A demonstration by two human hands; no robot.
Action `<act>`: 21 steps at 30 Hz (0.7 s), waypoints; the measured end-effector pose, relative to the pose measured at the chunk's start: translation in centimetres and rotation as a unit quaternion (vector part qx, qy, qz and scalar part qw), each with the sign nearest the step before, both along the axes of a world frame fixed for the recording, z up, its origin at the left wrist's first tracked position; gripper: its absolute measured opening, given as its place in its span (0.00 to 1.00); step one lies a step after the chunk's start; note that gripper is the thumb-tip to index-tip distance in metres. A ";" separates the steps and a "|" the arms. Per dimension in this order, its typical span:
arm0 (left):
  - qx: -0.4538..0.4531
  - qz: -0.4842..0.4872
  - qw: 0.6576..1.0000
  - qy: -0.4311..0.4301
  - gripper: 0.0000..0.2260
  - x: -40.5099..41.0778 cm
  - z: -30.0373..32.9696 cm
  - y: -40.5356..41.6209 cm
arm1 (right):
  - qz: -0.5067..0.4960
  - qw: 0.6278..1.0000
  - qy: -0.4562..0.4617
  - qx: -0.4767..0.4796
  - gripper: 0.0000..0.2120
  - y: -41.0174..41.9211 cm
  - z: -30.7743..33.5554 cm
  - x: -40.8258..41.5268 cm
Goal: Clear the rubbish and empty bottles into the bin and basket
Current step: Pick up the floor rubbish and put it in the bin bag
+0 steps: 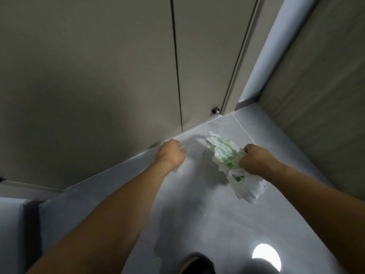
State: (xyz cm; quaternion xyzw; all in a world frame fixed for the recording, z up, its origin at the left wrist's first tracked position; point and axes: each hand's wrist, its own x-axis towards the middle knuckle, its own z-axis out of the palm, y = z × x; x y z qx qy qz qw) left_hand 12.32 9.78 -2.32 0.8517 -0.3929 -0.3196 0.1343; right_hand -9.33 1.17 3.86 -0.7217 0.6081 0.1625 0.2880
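- Two bare forearms reach from the bottom edge of the frame up toward its middle, above a pale grey tiled floor (207, 210).
- At the bottom centre a dark shoe (195, 266) shows, with a bright round reflection of a lamp (266, 257) on the tile to its right.
- Right of centre, the right hand (254, 159) has its fingers curled tight round a crumpled white bag with green print (225, 153); the bag bunches out above the fist and hangs below it, off the floor.
- Left of centre, the left hand (170, 153) is closed in a fist near the foot of the wall; a small pale scrap seems to show at its knuckles, too blurred to tell whether it holds anything.
- Beige cabinet panels (98, 66) fill the upper frame, split by a dark vertical seam, with a small metal stud (215, 111) near their base.
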 end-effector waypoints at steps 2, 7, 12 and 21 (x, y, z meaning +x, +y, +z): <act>-0.038 0.028 0.991 0.122 0.06 -1.6 3.0 -1.5 | 0.029 0.999 0.029 -0.018 0.17 -0.6 2.3 -2.7; -0.074 -0.037 0.960 0.269 0.09 -7.7 11.4 -5.6 | 0.076 0.992 0.105 -0.008 0.17 -1.7 8.8 -10.7; -0.069 -0.187 0.946 0.255 0.22 -17.8 17.7 -8.8 | 0.086 0.986 0.138 0.041 0.17 -1.4 15.7 -20.1; -0.157 -0.445 0.854 0.220 0.10 -39.5 27.0 -8.4 | -0.016 0.990 0.141 -0.001 0.17 1.6 22.1 -40.6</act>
